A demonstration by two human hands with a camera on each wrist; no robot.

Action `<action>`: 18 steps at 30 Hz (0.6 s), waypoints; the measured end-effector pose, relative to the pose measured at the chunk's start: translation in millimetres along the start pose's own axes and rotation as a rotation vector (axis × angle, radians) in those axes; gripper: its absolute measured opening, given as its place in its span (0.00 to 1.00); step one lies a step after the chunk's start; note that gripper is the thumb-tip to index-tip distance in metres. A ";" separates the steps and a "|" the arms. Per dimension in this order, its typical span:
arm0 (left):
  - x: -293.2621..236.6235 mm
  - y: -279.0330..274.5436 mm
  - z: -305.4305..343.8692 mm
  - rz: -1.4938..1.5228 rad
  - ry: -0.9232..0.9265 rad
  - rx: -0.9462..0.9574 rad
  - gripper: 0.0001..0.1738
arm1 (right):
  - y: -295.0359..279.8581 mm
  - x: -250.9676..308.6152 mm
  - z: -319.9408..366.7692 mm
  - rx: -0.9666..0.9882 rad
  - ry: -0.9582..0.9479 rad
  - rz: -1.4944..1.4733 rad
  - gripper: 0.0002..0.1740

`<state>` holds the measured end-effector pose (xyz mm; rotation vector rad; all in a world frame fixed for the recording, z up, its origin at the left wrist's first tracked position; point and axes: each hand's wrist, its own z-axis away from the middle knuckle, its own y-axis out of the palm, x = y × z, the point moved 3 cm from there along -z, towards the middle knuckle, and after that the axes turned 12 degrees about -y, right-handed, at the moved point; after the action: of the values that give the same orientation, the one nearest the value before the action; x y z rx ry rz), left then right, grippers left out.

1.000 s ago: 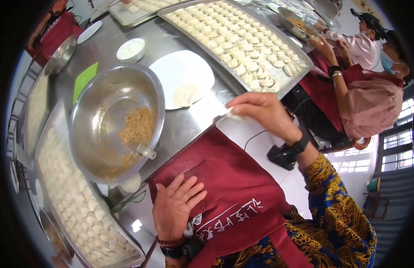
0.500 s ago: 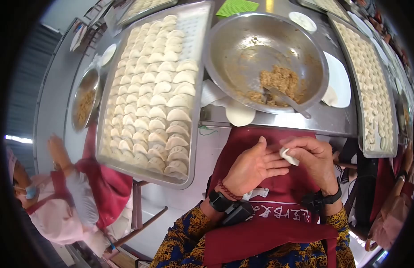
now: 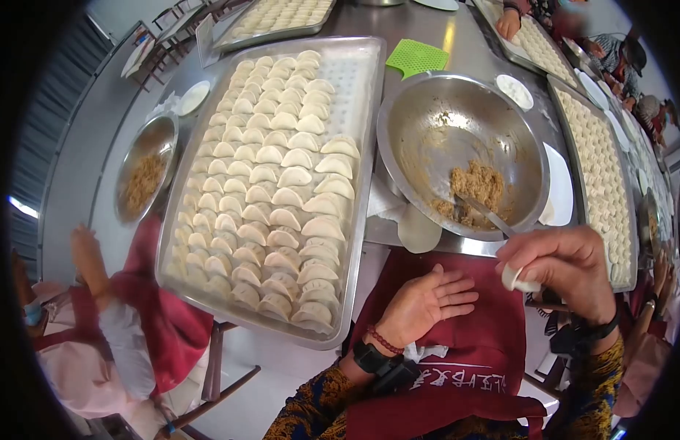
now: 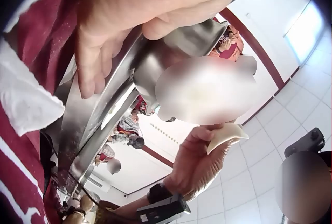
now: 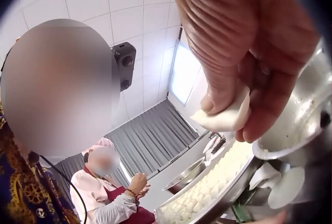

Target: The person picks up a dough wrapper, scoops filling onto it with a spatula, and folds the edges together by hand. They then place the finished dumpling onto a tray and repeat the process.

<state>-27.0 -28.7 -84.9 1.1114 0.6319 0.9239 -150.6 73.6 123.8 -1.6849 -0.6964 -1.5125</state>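
My right hand [image 3: 567, 268] pinches a white dumpling wrapper [image 3: 517, 280] between thumb and fingers, just past the near right rim of a big steel bowl. The wrapper [image 5: 231, 116] bends into a curve in the right wrist view. To its left my left hand [image 3: 421, 304] lies palm up in front of the apron, fingers extended, with nothing on it. Inside the bowl [image 3: 399, 158] is a mound of brown filling [image 3: 481, 183] with a metal spoon [image 3: 487, 214] stuck in it. Another round wrapper [image 3: 419, 231] shows under the bowl's near left side.
Left of the bowl, a large metal tray [image 3: 345, 323] carries rows of folded dumplings [image 3: 285, 176]. A green mat [image 3: 419, 57], a small white bowl [image 3: 514, 92] and a white plate [image 3: 560, 187] surround the steel bowl. Another dumpling tray [image 3: 633, 242] stands at the right; people work on both sides.
The head view has swung left. My right hand brought the wrapper from near the table edge over to my left fingers, then moved away right, still pinching it. My left hand stays palm up.
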 end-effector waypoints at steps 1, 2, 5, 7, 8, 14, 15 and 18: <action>-0.4 0.6 0.7 0.002 -0.008 -0.017 0.32 | -2.5 5.5 -7.9 0.016 -0.020 0.059 0.07; -0.8 0.2 1.1 0.005 -0.014 -0.034 0.32 | -4.5 8.7 -17.4 0.034 -0.040 0.119 0.06; -0.1 -5.7 1.5 0.004 -0.011 -0.011 0.34 | -6.1 11.7 -57.1 0.087 -0.124 0.257 0.05; 0.9 -9.1 2.5 0.000 -0.007 0.011 0.35 | -2.1 14.5 -90.4 0.188 -0.164 0.421 0.07; 1.7 -10.4 3.1 -0.006 -0.007 0.002 0.34 | 2.5 16.6 -108.9 0.258 -0.181 0.522 0.08; -1.9 -6.7 7.8 0.029 -0.002 -0.016 0.30 | 49.5 3.0 -212.3 0.436 -0.318 0.612 0.12; -2.9 -7.4 9.0 0.046 0.011 0.007 0.29 | 55.4 -4.0 -226.5 0.437 -0.315 0.617 0.12; -6.4 -13.2 10.9 0.086 0.024 0.053 0.27 | 71.2 -28.5 -260.7 0.501 -0.381 0.709 0.11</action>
<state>-17.3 -41.4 -93.7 1.1834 0.6356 1.0002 -247.3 -177.7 87.5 -1.5853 -0.5217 -0.4800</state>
